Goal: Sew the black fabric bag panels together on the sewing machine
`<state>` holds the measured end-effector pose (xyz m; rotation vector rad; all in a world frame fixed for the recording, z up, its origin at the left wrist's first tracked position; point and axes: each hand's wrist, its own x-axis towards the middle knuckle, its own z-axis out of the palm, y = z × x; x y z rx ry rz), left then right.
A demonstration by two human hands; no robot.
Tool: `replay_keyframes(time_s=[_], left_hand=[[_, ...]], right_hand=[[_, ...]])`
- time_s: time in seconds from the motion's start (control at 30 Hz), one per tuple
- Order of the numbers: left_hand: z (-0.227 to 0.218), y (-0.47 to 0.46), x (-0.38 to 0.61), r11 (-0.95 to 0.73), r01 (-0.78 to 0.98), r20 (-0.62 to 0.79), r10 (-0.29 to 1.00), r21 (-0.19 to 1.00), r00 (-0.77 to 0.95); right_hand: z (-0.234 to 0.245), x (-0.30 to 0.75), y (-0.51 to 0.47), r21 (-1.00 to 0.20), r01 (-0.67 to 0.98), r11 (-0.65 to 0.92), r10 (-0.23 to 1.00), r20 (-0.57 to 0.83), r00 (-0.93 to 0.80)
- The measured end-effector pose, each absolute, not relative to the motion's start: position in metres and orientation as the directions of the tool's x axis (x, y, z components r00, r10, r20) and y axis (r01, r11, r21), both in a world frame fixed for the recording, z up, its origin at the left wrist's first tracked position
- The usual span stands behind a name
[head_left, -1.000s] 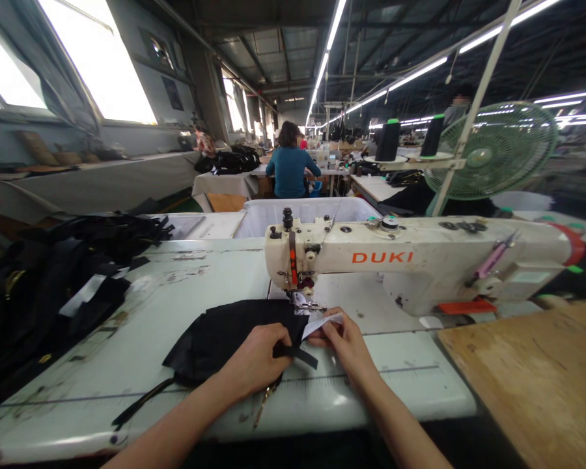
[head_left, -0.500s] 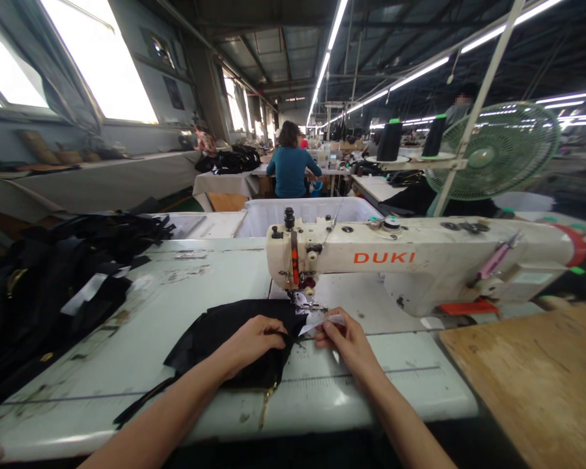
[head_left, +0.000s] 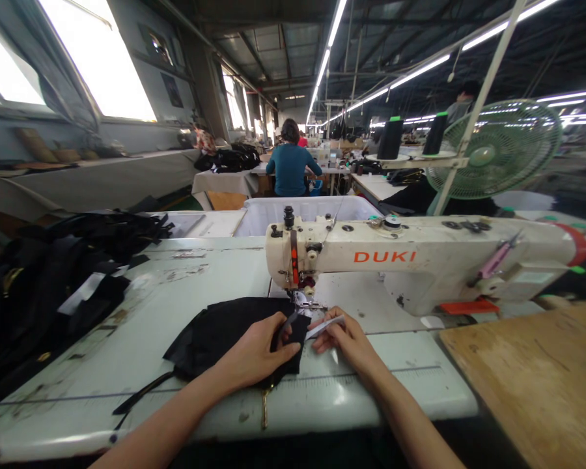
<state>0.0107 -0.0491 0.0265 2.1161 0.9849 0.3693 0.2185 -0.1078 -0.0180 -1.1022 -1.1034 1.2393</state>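
Observation:
A black fabric piece (head_left: 215, 329) lies flat on the sewing table, its right end close to the needle area of the sewing machine (head_left: 420, 251). On top of it rests my left hand (head_left: 261, 345), fingers curled round a raised fold of the black fabric and thumb stretched along its right edge. My right hand (head_left: 344, 335), just right of the fabric, pinches a small white strip (head_left: 325, 326) whose left tip reaches the fabric's edge. A gold zipper end (head_left: 264, 407) hangs below the fabric toward the table's front. A thin black strap (head_left: 144, 393) trails off at the left.
Black pieces with gold zippers are heaped (head_left: 43, 293) on the left. A wooden board (head_left: 532, 378) adjoins the table at right. Behind the machine stand a white bin (head_left: 264, 218), thread cones (head_left: 390, 140) and a green fan (head_left: 493, 153). A person in teal (head_left: 292, 169) sits farther ahead.
My left hand has opened its thumb out to the right and lifted a fold of the fabric. The fabric's right end now lies flatter. My right hand still holds the white strip, barely moved.

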Motion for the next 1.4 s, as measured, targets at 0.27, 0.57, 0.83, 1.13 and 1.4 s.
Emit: replay_keyframes(time_s=[0.27, 0.57, 0.83, 1.13, 1.4], left_hand=[[0.025, -0.058, 0.018, -0.504, 0.566, -0.014, 0.739, 0.652, 0.673], [0.027, -0.031, 0.001, -0.266, 0.453, -0.16, 0.69, 0.851, 0.706], [0.03, -0.031, -0.002, -0.112, 0.316, -0.134, 0.738, 0.942, 0.661], [0.041, -0.043, -0.003, -0.171, 0.255, 0.003, 0.836, 0.952, 0.549], [0.04, -0.04, 0.0, -0.333, 0.289, 0.121, 0.816, 0.897, 0.565]], right_hand=[[-0.024, 0.218, -0.104, -0.99, -0.117, -0.082, 0.993, -0.072, -0.092], [-0.011, 0.216, -0.105, -0.992, -0.118, -0.033, 0.996, -0.024, -0.081], [-0.008, 0.213, -0.103, -1.0, 0.013, -0.018, 0.986, -0.02, -0.165], [0.004, 0.189, -0.092, -0.858, 0.467, 0.212, 0.974, 0.222, -0.035], [-0.011, 0.176, -0.091, -0.763, 0.608, 0.218, 0.921, 0.368, 0.132]])
